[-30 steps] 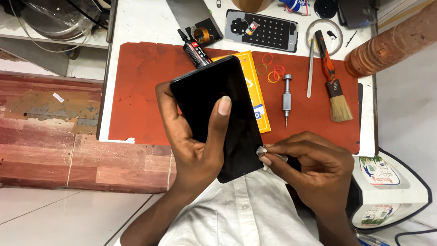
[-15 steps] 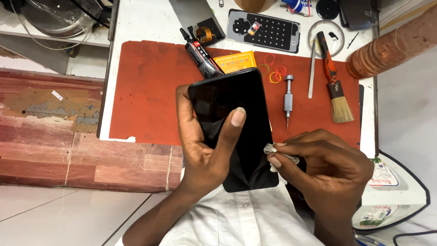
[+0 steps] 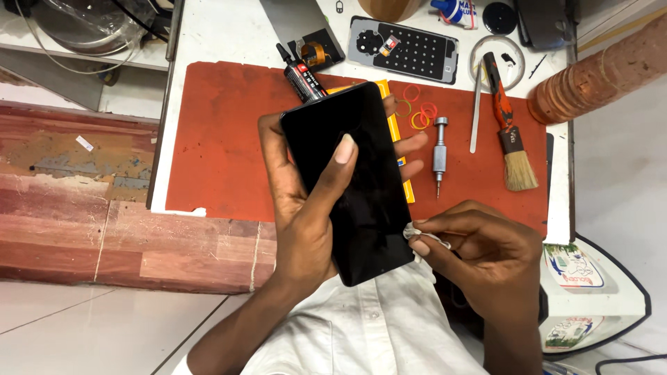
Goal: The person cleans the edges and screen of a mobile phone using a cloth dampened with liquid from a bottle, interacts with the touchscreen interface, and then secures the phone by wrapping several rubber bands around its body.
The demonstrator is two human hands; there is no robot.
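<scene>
My left hand (image 3: 306,208) grips a black smartphone (image 3: 358,187) screen up, thumb lying across the dark glass and fingers wrapped round its far edge. My right hand (image 3: 479,250) pinches a small white wad of cloth or tissue (image 3: 419,235) against the phone's lower right edge. The phone hangs above the front edge of a red work mat (image 3: 222,139), tilted slightly, with its top end towards the bench.
On the mat lie a grey screwdriver (image 3: 439,154), coloured rubber bands (image 3: 417,114), a brush with an orange handle (image 3: 511,135), a metal spudger (image 3: 475,114) and a black glue tube (image 3: 300,73). A phone back cover (image 3: 406,48) rests behind. Stacked brown cups (image 3: 597,73) sit at right.
The view has shifted a little. The phone sits slightly further right and lower in my left hand, and my right hand keeps the wad at its lower right edge.
</scene>
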